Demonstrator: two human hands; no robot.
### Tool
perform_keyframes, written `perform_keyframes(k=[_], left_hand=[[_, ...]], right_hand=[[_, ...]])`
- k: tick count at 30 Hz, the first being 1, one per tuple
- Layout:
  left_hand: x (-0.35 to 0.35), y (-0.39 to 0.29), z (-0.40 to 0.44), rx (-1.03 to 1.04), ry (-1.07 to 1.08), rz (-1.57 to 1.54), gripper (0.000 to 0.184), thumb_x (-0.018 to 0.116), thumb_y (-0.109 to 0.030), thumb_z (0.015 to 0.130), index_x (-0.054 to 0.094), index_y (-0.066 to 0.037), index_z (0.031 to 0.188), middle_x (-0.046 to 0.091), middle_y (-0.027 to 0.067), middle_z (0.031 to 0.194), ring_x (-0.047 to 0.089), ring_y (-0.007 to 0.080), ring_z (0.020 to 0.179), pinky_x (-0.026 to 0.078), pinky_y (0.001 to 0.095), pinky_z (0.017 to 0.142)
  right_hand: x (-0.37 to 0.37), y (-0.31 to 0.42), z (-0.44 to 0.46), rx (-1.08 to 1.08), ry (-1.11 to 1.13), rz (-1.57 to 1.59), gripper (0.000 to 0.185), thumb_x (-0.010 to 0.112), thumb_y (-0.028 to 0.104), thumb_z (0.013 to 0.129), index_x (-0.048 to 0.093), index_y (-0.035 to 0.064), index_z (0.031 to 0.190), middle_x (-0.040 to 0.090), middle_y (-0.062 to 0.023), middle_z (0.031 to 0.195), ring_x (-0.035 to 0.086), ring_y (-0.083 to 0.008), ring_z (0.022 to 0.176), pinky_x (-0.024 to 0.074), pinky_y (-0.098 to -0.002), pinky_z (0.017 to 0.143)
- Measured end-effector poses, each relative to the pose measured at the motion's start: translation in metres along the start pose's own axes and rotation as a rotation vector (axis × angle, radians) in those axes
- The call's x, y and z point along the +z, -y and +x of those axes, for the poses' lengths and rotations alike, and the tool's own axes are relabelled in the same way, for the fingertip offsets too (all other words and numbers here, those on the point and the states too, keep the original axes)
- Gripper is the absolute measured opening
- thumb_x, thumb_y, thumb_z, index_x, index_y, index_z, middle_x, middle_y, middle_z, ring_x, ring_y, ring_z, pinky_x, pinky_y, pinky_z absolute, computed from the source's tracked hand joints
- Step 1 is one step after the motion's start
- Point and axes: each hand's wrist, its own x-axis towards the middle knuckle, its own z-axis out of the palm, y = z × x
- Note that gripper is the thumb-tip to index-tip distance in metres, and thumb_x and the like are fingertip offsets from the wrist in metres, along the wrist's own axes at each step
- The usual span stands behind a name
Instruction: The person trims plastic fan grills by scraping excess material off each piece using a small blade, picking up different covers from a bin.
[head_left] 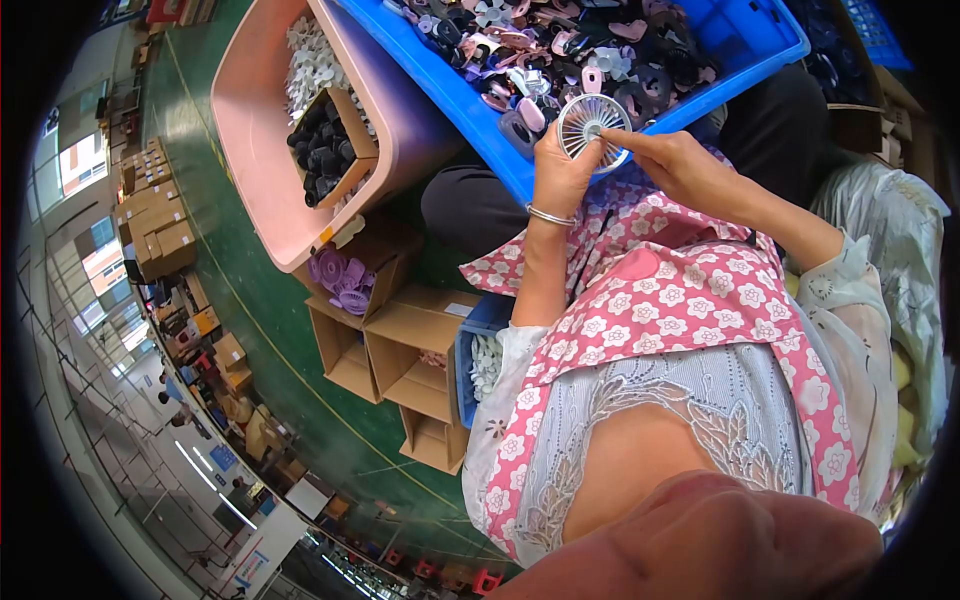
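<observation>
My left hand, with a bracelet at the wrist, grips the lower left rim of a round white fan grille with radiating spokes. My right hand reaches in from the right, its index finger stretched to the middle of the grille; its other fingers are curled. Whatever may be pinched at the hub is too small to make out. Just beyond both hands, a blue crate holds a heap of black, pink, purple and white plastic parts.
At left stands a pink tub with white parts and a box of black parts. Below it, cardboard boxes include one with purple grilles. A small blue bin holds white pieces. Plastic bags lie at right.
</observation>
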Motion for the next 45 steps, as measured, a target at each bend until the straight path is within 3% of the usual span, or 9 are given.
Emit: perform_keyframes(k=[20, 24, 32, 35, 37, 38, 41, 43, 45], left_hand=[[-0.002, 0.013, 0.016, -0.032, 0.123, 0.186, 0.038, 0.052, 0.004, 0.077, 0.051, 0.002, 0.116, 0.061, 0.0124, 0.104, 0.059, 0.0177, 0.095, 0.046, 0.0300, 0.085], [-0.007, 0.033, 0.039, 0.212, 0.086, 0.572, 0.040, 0.054, 0.001, 0.068, 0.055, 0.001, 0.108, 0.061, 0.0213, 0.099, 0.059, 0.0378, 0.093, 0.046, 0.0378, 0.084], [-0.005, 0.056, 0.038, 0.219, -0.022, 0.411, 0.036, 0.048, 0.003, 0.070, 0.055, 0.002, 0.106, 0.063, 0.0190, 0.092, 0.062, 0.0320, 0.089, 0.046, 0.0356, 0.080], [-0.011, 0.068, 0.037, 0.157, -0.063, 0.316, 0.033, 0.052, 0.006, 0.072, 0.056, 0.001, 0.104, 0.062, 0.0080, 0.093, 0.058, 0.0148, 0.088, 0.046, 0.0275, 0.080], [-0.016, 0.077, 0.038, 0.105, -0.081, 0.404, 0.031, 0.053, 0.002, 0.074, 0.055, 0.002, 0.105, 0.063, 0.0100, 0.091, 0.059, 0.0157, 0.087, 0.046, 0.0289, 0.078], [-0.010, 0.071, 0.036, 0.113, -0.091, 0.417, 0.034, 0.053, -0.002, 0.073, 0.054, 0.001, 0.107, 0.062, 0.0234, 0.095, 0.060, 0.0365, 0.092, 0.046, 0.0383, 0.081], [-0.007, 0.069, 0.033, 0.156, -0.108, 0.458, 0.041, 0.049, 0.004, 0.068, 0.054, 0.001, 0.109, 0.063, 0.0137, 0.095, 0.061, 0.0228, 0.092, 0.045, 0.0315, 0.083], [-0.010, 0.079, 0.034, 0.193, -0.128, 0.475, 0.042, 0.048, 0.005, 0.066, 0.054, 0.000, 0.108, 0.063, 0.0136, 0.094, 0.061, 0.0258, 0.093, 0.045, 0.0318, 0.084], [-0.011, 0.079, 0.036, 0.167, -0.130, 0.494, 0.035, 0.050, 0.005, 0.070, 0.057, 0.000, 0.104, 0.064, 0.0160, 0.095, 0.062, 0.0271, 0.092, 0.046, 0.0322, 0.082]], right_hand=[[-0.034, 0.030, 0.030, 0.101, 0.373, -0.388, 0.052, 0.046, -0.013, 0.072, 0.048, -0.0020, 0.123, 0.060, -0.0275, 0.077, 0.061, -0.0389, 0.072, 0.0487, -0.0422, 0.063], [-0.033, -0.004, 0.054, 0.032, 0.401, -0.308, 0.040, 0.046, -0.010, 0.075, 0.055, -0.0046, 0.114, 0.060, -0.0288, 0.081, 0.063, -0.0371, 0.073, 0.0493, -0.0391, 0.063], [-0.016, -0.020, 0.049, -0.060, 0.374, -0.442, 0.035, 0.049, -0.003, 0.076, 0.054, -0.0011, 0.111, 0.059, -0.0251, 0.082, 0.061, -0.0389, 0.081, 0.0494, -0.0431, 0.068], [-0.017, -0.005, 0.074, 0.488, 0.530, -0.080, 0.040, 0.045, -0.007, 0.073, 0.059, 0.0014, 0.109, 0.061, -0.0233, 0.069, 0.062, -0.0395, 0.069, 0.0505, -0.0426, 0.063], [-0.001, -0.045, 0.074, -0.076, 0.514, -0.347, 0.042, 0.046, -0.006, 0.074, 0.056, 0.0006, 0.113, 0.061, -0.0226, 0.074, 0.062, -0.0378, 0.070, 0.0505, -0.0426, 0.063], [-0.005, -0.039, 0.057, -0.186, 0.383, -0.495, 0.037, 0.048, -0.005, 0.073, 0.054, -0.0019, 0.110, 0.060, -0.0215, 0.081, 0.062, -0.0376, 0.073, 0.0498, -0.0433, 0.063], [-0.020, -0.035, 0.078, -0.255, 0.629, -0.583, 0.039, 0.048, -0.005, 0.073, 0.053, -0.0007, 0.111, 0.060, -0.0220, 0.082, 0.062, -0.0370, 0.074, 0.0501, -0.0418, 0.062], [-0.025, 0.003, 0.109, 0.423, 0.880, -0.379, 0.043, 0.045, -0.011, 0.069, 0.058, 0.0040, 0.107, 0.060, -0.0250, 0.071, 0.064, -0.0367, 0.073, 0.0505, -0.0407, 0.060], [-0.007, -0.036, 0.095, 0.036, 0.777, -0.467, 0.042, 0.047, -0.008, 0.073, 0.054, 0.0026, 0.113, 0.061, -0.0243, 0.077, 0.064, -0.0360, 0.076, 0.0508, -0.0421, 0.062]])
